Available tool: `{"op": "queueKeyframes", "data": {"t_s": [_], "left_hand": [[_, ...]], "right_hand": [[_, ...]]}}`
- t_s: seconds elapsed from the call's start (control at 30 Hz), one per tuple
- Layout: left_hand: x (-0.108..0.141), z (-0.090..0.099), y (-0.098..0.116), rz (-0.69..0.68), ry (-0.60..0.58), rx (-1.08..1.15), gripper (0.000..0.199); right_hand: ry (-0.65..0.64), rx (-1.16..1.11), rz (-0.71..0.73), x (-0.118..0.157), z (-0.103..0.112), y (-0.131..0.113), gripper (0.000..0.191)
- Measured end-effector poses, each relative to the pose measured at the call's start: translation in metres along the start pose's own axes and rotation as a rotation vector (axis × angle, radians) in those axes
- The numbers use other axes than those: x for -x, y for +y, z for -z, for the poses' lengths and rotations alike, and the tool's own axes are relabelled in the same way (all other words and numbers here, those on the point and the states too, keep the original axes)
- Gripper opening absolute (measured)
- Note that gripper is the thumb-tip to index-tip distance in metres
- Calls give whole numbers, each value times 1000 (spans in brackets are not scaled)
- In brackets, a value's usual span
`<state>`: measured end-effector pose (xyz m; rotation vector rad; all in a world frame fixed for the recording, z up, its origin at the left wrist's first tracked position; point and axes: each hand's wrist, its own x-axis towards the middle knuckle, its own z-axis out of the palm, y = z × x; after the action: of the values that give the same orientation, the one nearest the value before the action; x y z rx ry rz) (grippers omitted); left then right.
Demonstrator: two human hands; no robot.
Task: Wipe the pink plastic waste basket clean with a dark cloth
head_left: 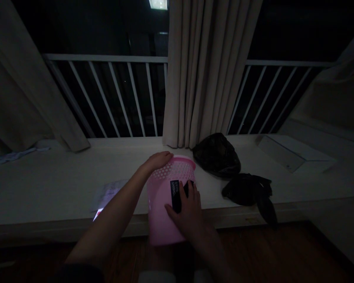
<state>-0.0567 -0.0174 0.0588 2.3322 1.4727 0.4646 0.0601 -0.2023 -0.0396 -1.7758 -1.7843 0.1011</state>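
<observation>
A pink plastic wastebasket (pixel 162 204) with a perforated band below its rim is tilted over the front edge of the ledge, its mouth pointing away from me. My left hand (pixel 161 159) is closed over the rim at the far left; its fingertips are partly hidden. On the basket's side is a black label (pixel 176 196) with white print that reads in part "GARBAG". My right hand (pixel 189 206) rests on this label and the pink wall, fingers spread, covering the label's right part.
Two black plastic bags, a fuller one (pixel 216 155) and a smaller one (pixel 249 190), lie right of the basket on the pale ledge (pixel 61 181). Further right is a white box (pixel 296 152). Left are a flat sheet (pixel 109 192) and a lit screen (pixel 98 213). Curtains (pixel 191 78) and railings stand behind.
</observation>
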Motion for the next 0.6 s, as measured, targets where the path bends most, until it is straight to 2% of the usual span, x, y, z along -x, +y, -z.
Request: {"op": "queueKeyframes", "data": {"t_s": [0.1,0.2,0.27,0.33,0.43,0.5,0.6], "left_hand": [[-7,-2,21,-2,-67,-195,52],[-9,-8,33,31,-41,-302,64],[-8,-17,37,104,18,-342,73],[-5,-28,40,168,147,-370,78],[-1,-42,43,147,339,-382,78],[0,-47,44,119,378,-378,75],[0,-48,45,122,361,-390,70]], "right_hand": [[17,-14,49,-1,0,7,81],[10,-43,89,-6,1,17,81],[-12,-60,107,-10,2,21,85],[-50,-68,141,-10,5,20,89],[-124,-68,234,-3,11,15,91],[-172,-80,316,4,15,13,92],[-242,-121,418,5,22,18,92]]}}
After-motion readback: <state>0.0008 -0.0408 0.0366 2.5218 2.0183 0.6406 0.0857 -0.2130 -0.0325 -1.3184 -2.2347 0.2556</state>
